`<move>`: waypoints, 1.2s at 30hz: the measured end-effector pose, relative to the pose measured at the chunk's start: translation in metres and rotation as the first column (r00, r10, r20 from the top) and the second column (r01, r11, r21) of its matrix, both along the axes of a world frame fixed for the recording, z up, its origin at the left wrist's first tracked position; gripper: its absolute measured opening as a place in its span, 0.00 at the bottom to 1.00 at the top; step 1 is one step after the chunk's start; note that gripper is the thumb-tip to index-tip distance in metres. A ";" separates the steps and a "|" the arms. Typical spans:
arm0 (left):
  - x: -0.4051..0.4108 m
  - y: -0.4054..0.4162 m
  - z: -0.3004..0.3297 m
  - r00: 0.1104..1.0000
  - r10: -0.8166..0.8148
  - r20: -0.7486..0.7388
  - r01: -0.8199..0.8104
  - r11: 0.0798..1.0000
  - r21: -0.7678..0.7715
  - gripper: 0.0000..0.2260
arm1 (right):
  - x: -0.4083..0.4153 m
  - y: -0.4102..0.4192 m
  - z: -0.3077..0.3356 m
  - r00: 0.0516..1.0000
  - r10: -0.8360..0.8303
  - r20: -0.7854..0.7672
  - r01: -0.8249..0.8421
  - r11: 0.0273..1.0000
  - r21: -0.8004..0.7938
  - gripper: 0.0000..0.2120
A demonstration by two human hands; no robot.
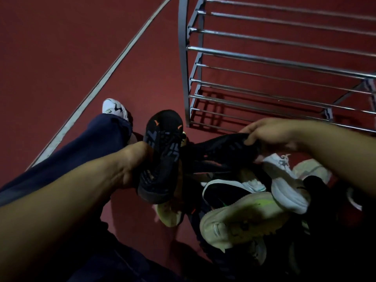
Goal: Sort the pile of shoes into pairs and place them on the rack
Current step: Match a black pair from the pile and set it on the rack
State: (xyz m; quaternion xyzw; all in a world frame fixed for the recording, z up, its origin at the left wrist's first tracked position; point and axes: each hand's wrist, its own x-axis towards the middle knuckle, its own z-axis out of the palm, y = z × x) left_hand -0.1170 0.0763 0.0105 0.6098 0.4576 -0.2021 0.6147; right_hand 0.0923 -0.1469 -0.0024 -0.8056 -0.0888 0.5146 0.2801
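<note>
Left hand (134, 165) clasps a black shoe (162, 157) sole-up, toe toward 12 o'clock. Right hand (270, 133) pinches a second black shoe (219, 149) by one end; its long axis runs from 9 to 3 o'clock, end nearly touching the first. They look like a pair. Pile of shoes (244, 212) lies below, at 5 o'clock from the grips. Rack (284, 62) stands at 1 o'clock, shelves bare, right hand nearer to its lowest bars. Red floor (71, 47) open at 10 o'clock; white line (105, 74) crosses it.
</note>
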 end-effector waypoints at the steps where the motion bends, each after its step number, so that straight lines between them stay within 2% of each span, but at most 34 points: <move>1: 0.004 -0.002 0.000 1.000 -0.002 -0.010 0.002 1.000 -0.001 0.15 | 0.009 -0.019 0.012 1.000 0.010 -0.012 -0.010 1.000 -0.001 0.16; 5: 0.012 -0.017 -0.005 0.996 -0.079 -0.037 0.078 0.996 -0.031 0.11 | 0.020 -0.076 0.027 1.000 -0.007 0.016 0.008 0.998 -0.063 0.15; 7: 0.017 -0.032 -0.010 0.987 -0.143 -0.072 0.140 0.989 -0.039 0.05 | 0.012 -0.082 0.014 0.980 -0.102 0.168 0.113 0.992 -0.059 0.12; 9: 0.023 -0.048 -0.018 0.975 -0.200 -0.095 0.197 0.980 -0.033 0.09 | 0.004 -0.078 -0.006 0.907 -0.243 0.345 0.261 0.965 -0.006 0.12; 11: 0.029 -0.059 -0.026 0.960 -0.258 -0.104 0.256 0.966 -0.035 0.12 | -0.007 -0.073 -0.025 0.864 -0.305 0.400 0.329 0.944 0.010 0.12; 16: 0.032 -0.055 -0.038 0.951 -0.288 -0.110 0.298 0.950 0.089 0.17 | -0.025 -0.066 -0.046 0.823 -0.486 0.294 0.494 0.868 0.052 0.12; 18: 0.031 -0.051 -0.037 0.950 -0.289 -0.119 0.301 0.947 0.108 0.15 | -0.026 -0.059 -0.044 0.824 -0.535 0.187 0.526 0.845 0.097 0.14; 20: 0.030 -0.050 -0.039 0.943 -0.309 -0.123 0.319 0.944 0.081 0.16 | -0.028 -0.053 -0.046 0.820 -0.567 0.080 0.558 0.822 0.111 0.17; 23: 0.028 -0.049 -0.045 0.934 -0.332 -0.134 0.340 0.940 0.039 0.20 | -0.031 -0.043 -0.052 0.775 -0.630 0.043 0.620 0.772 0.138 0.16; 27: 0.025 -0.038 -0.048 0.971 -0.192 -0.141 0.209 0.971 0.116 0.11 | -0.024 -0.026 -0.042 0.652 -0.755 0.068 0.731 0.651 0.207 0.08; 29: 0.024 -0.028 -0.049 0.994 -0.069 -0.090 0.086 0.976 0.200 0.07 | -0.010 -0.031 -0.032 0.653 -0.702 0.286 0.682 0.708 0.182 0.12; 30: 0.023 -0.023 -0.047 0.999 -0.009 -0.054 0.021 0.976 0.216 0.09 | -0.002 -0.037 -0.026 0.651 -0.651 0.389 0.656 0.741 0.142 0.14; 31: 0.023 -0.017 -0.051 0.999 0.046 -0.018 -0.041 0.977 0.207 0.10 | 0.004 -0.045 -0.018 0.663 -0.614 0.428 0.631 0.766 0.121 0.14; 34: 0.021 -0.012 -0.049 0.996 0.078 -0.052 -0.071 0.989 0.128 0.09 | 0.014 -0.072 -0.001 0.770 -0.566 0.294 0.579 0.814 0.051 0.08; 36: 0.021 -0.016 -0.050 0.993 0.043 -0.107 -0.037 0.997 0.061 0.08 | 0.010 -0.083 -0.004 0.847 -0.462 0.261 0.493 0.867 -0.066 0.10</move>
